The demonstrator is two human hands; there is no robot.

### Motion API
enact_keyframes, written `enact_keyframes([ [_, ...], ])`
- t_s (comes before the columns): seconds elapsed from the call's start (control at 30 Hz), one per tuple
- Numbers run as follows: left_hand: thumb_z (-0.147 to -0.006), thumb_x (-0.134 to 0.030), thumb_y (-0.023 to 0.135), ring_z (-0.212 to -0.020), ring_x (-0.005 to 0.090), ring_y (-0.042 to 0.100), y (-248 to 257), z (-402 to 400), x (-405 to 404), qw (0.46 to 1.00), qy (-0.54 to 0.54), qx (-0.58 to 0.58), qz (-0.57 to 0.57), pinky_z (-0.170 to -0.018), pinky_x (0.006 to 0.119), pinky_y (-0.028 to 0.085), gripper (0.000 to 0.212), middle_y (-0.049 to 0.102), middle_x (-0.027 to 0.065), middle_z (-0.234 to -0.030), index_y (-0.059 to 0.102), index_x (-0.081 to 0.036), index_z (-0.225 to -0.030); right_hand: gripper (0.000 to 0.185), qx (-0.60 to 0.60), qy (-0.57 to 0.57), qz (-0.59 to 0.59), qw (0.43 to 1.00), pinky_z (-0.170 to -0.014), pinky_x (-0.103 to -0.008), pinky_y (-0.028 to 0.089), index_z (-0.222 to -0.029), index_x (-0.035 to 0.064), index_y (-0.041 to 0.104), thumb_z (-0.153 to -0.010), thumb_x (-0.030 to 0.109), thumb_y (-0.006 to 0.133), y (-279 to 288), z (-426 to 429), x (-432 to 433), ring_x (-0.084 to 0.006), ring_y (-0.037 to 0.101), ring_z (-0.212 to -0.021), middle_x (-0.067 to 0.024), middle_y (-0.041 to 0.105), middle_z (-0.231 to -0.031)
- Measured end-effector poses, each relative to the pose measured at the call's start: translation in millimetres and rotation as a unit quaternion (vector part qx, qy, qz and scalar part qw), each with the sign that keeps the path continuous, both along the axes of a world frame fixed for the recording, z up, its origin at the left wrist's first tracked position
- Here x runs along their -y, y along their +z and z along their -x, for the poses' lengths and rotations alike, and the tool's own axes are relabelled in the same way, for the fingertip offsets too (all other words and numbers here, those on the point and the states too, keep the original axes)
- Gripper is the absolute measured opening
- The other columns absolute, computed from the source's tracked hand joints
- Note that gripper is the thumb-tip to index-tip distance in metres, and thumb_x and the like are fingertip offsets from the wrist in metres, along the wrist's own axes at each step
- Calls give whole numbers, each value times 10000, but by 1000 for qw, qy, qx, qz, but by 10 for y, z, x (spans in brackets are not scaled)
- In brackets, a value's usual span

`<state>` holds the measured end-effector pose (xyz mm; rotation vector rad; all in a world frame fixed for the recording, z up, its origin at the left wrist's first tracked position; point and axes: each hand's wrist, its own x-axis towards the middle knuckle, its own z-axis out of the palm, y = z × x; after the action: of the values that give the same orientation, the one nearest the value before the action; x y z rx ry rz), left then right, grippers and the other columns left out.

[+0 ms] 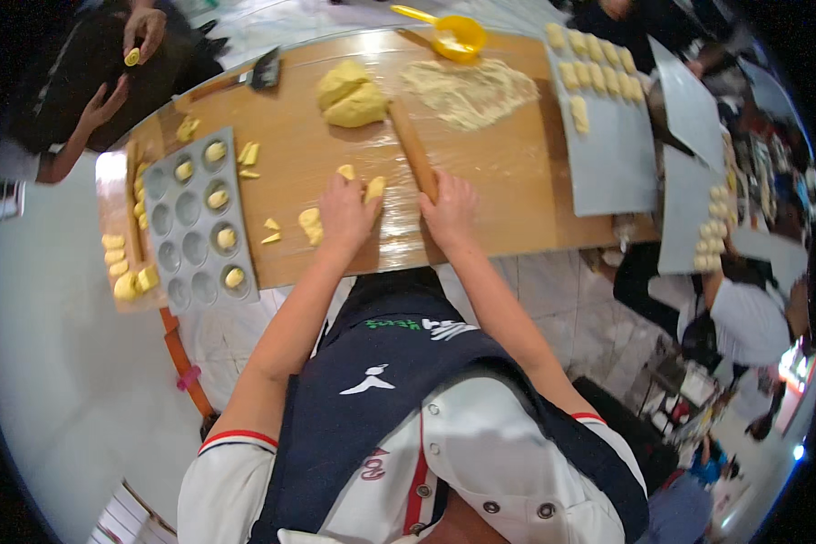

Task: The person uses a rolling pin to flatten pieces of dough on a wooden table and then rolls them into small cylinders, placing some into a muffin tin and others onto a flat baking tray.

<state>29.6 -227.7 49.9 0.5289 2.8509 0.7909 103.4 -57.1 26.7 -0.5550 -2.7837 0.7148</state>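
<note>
My left hand rests on the plastic-covered table, its fingers around or against a small piece of yellow dough; whether it grips the dough is hard to tell. Another bit of dough lies at its fingertips, and a flattened piece is just left of it. My right hand is closed on the near end of a wooden rolling pin. The pin's far end touches or nearly touches a large cut lump of yellow dough. Flour is spread beyond the pin.
At left stands a muffin tin with dough balls in some cups. A scraper and a yellow sieve lie along the far edge. A metal tray with dough rolls is at right. Another person's hands hold dough at upper left.
</note>
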Motion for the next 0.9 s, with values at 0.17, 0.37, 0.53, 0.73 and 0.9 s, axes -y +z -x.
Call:
enact_keyframes([
  [0.17,-753,-169,746,-850,319,593,-33,-43,-2,996,-75,-49,-4,-732,447,461,287,617,122,-907,587,-62,-967,473,-50,-50,136,988,-898,-450,438,-1212,25,555,-785,193,673,85,-344,-119,-350,544,-1014,-163,591,-1043],
  [0.37,-796,-102,731,-783,191,631,105,-157,-486,962,-62,159,-214,-687,322,522,397,639,94,-893,535,-55,-1138,472,-86,-141,166,972,-884,-396,472,-1221,17,556,-789,157,684,252,-1154,-493,-339,576,-1013,-171,594,-1075],
  [0.53,-765,-25,721,-756,191,627,-254,-259,-1210,877,-118,329,-329,-685,316,522,441,646,87,-846,513,-18,-1154,463,-102,-165,135,972,-855,-385,477,-1223,24,566,-786,123,683,334,-1538,-721,-320,586,-988,-163,589,-1053],
  [0.73,-785,-21,680,-810,255,612,-517,-417,-1421,929,-134,214,-272,-752,351,509,340,627,125,-902,568,-16,-1106,455,-65,-159,147,974,-838,-397,473,-1211,26,576,-779,126,677,475,-1607,-736,-341,576,-953,-159,582,-1016],
  [0.9,-820,-5,610,-913,313,585,-3,-212,-1301,920,-214,-92,-314,-842,385,464,225,620,156,-962,608,-39,-1042,458,-48,-78,81,992,-812,-414,453,-1199,44,578,-762,141,677,292,-1596,-657,-322,570,-946,-136,586,-1008],
])
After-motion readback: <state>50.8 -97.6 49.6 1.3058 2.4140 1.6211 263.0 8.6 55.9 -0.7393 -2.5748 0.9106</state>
